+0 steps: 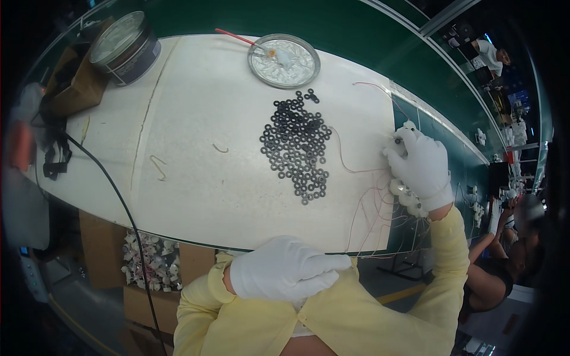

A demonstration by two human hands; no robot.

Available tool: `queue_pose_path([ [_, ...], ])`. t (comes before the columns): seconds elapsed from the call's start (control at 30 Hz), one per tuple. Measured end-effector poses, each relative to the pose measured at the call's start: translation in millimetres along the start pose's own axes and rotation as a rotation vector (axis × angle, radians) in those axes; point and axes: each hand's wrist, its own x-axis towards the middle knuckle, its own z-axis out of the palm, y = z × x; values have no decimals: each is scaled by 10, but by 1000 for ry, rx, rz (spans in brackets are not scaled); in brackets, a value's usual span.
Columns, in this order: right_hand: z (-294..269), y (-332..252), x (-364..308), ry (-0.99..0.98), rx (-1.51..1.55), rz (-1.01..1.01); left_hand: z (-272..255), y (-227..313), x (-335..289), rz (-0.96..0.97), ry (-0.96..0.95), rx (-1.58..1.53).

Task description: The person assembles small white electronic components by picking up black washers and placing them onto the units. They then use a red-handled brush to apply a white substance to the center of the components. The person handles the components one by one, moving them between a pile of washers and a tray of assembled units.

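Note:
My left hand (285, 268), in a white glove, lies flat with fingers stretched out, in front of my body at the table's near edge; it holds nothing. At the right side of the table my right hand (423, 166), also gloved in white, curls its fingers around a small white wired part (407, 126), which they partly cover. Beneath and beside that hand sit several more white round parts (407, 197), with thin reddish wires trailing over the table edge. A spread of small black rings (295, 142) lies in the middle of the white tabletop (202, 178).
A round metal dish (306, 74) of whitish paste holds a red-handled brush (234, 37). A large tin (127, 53) stands far left by a cardboard box (77, 89). A black cable (122, 193) crosses the left edge. Below is a carton of white parts (151, 261). People work at right.

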Motion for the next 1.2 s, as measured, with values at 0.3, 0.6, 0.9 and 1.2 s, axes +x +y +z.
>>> queue_pose_path([
  [0.3,19,-32,-7,131,-107,-97,-152,10,-58,-42,223,142],
  [0.6,1,12,-58,77,157,-38,-894,-67,-132,-325,435,1122],
  [0.9,-182,6,-253,22,358,-57,-1224,-203,-369,-310,326,1245],
  [1.2,-210,164,-324,-32,413,-72,-1451,-286,-704,-339,319,1283],
])
